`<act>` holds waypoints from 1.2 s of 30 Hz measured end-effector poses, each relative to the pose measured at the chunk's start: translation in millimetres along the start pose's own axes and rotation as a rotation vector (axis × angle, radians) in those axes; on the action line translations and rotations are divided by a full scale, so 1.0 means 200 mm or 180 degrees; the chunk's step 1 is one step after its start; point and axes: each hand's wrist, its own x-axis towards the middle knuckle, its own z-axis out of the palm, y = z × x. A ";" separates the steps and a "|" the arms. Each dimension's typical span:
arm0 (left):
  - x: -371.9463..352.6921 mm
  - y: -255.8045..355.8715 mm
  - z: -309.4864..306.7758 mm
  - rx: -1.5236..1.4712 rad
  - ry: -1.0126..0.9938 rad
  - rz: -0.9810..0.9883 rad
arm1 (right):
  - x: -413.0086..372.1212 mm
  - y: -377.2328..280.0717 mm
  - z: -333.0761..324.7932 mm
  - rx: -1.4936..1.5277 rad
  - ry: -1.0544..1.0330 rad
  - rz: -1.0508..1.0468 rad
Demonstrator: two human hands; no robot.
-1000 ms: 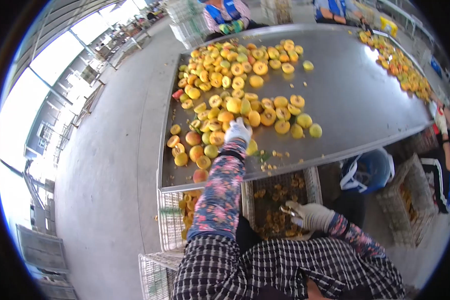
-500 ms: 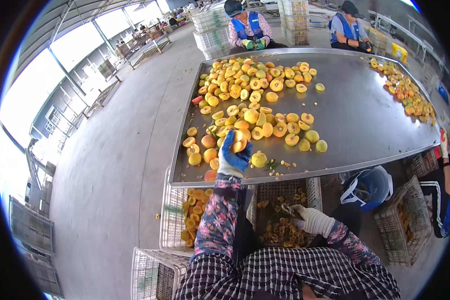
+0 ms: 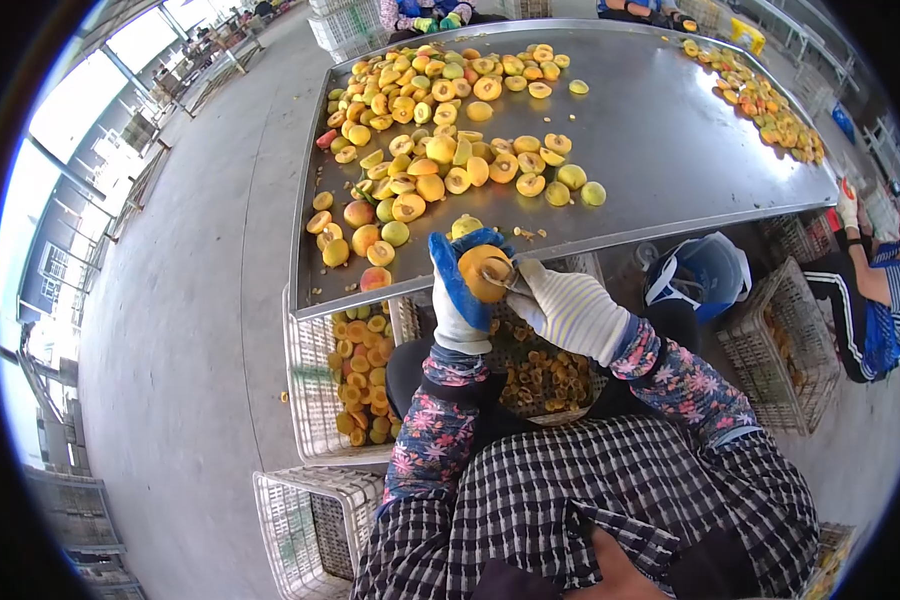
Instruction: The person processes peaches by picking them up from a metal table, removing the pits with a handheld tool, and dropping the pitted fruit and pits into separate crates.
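My left hand (image 3: 456,298), in a white glove with blue coating, is closed round a yellow peach half (image 3: 481,275), cut face turned to the right. My right hand (image 3: 573,308), in a striped white knit glove, grips a small curved metal pitting tool (image 3: 511,284). The tool's tip is at the peach's stone hollow; its handle is hidden in the glove. Just beyond my hands lie cut peach halves (image 3: 440,150) in a loose heap on the metal table (image 3: 650,130). A greenish peach (image 3: 465,226) shows right above my left fingers.
Below the table edge, a white crate (image 3: 310,400) holds peach halves; another crate (image 3: 550,385) under my hands holds brown stones and scraps. A blue bucket (image 3: 705,275) stands right of them. More peaches (image 3: 765,110) line the table's far right. Co-workers sit around it.
My left hand has drawn the peach half back from the heap toward me. My right hand has risen from the scrap crate, bringing the tool to the peach. The view has tilted down.
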 end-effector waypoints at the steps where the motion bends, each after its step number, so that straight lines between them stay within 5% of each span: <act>1: -0.02 -0.01 0.04 0.0018 0.0152 0.0102 | 0.00 0.00 0.01 -0.0158 -0.0066 0.0021; 8: 0.01 -0.07 -0.07 0.1782 -0.0210 0.0681 | -0.03 0.04 0.04 -0.0452 -0.0764 0.0235; 12: -0.03 -0.01 -0.05 0.1513 -0.0728 -0.0161 | -0.08 0.13 0.05 -0.0186 -0.1184 0.0095; 14: 0.03 0.01 -0.09 0.1001 -0.0468 -0.1525 | -0.09 0.13 0.02 -0.0007 -0.1309 0.0268; 15: 0.04 0.01 -0.10 0.0724 -0.0629 -0.1391 | -0.08 0.13 0.00 0.0080 -0.1366 0.0344; 19: -0.07 -0.10 0.06 0.0871 -0.0400 0.0725 | -0.08 0.24 0.14 0.1286 -0.0730 0.0588; 22: -0.08 -0.12 -0.01 0.3150 -0.0505 0.2138 | -0.08 0.12 0.07 0.1597 -0.0830 0.0598; 25: -0.06 -0.11 -0.08 0.2750 -0.0650 0.1079 | -0.08 0.09 0.03 0.0627 -0.1451 0.0692; 28: -0.01 -0.08 -0.08 0.0995 -0.0343 -0.0901 | -0.13 0.15 0.10 0.0926 -0.1310 0.0295; 31: 0.00 -0.07 -0.02 0.0972 -0.0165 -0.1120 | -0.13 0.07 0.03 0.3146 -0.1903 0.1926; 36: -0.03 -0.08 0.06 0.0527 0.0033 -0.0893 | -0.16 0.08 0.07 0.4956 -0.1853 0.2469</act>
